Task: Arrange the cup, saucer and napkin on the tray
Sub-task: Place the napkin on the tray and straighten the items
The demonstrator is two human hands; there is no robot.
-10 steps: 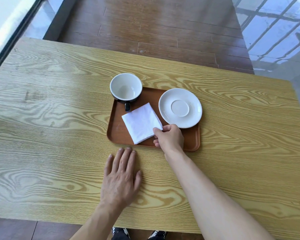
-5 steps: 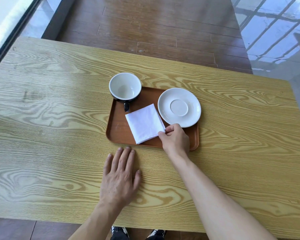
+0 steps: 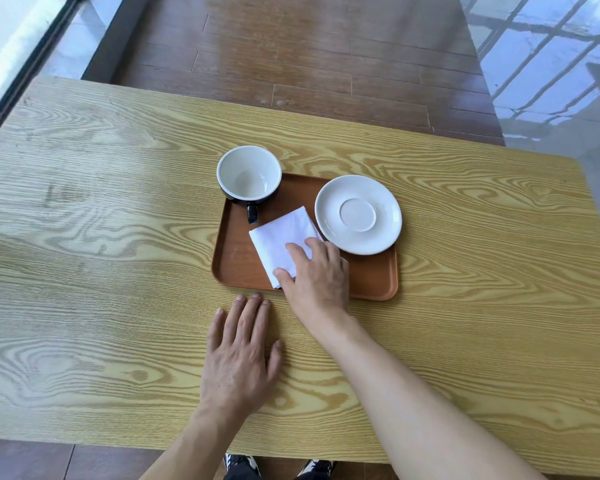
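Observation:
A brown tray point(image 3: 235, 261) lies in the middle of the wooden table. An empty black cup with a white inside point(image 3: 248, 174) stands on the tray's far left corner, handle pointing toward me. The white saucer point(image 3: 358, 214) sits on the tray's far right part, its rim reaching past the tray's edge. Between them lies a folded white napkin point(image 3: 280, 233), turned diagonally. My right hand point(image 3: 317, 275) rests flat on the napkin's near right part, fingers spread, covering that corner. My left hand point(image 3: 238, 355) lies palm down on the table just in front of the tray.
The table point(image 3: 118, 237) has light yellow wood grain and reaches beyond the view on the left. Past its far edge is dark wood flooring point(image 3: 291, 46). A dark frame point(image 3: 25, 74) runs along the far left. My shoes point(image 3: 278, 467) show under the near edge.
My right hand has gone from pinching the napkin's right corner to lying flat on top of it. The napkin shifted slightly right and turned. The left hand stayed put.

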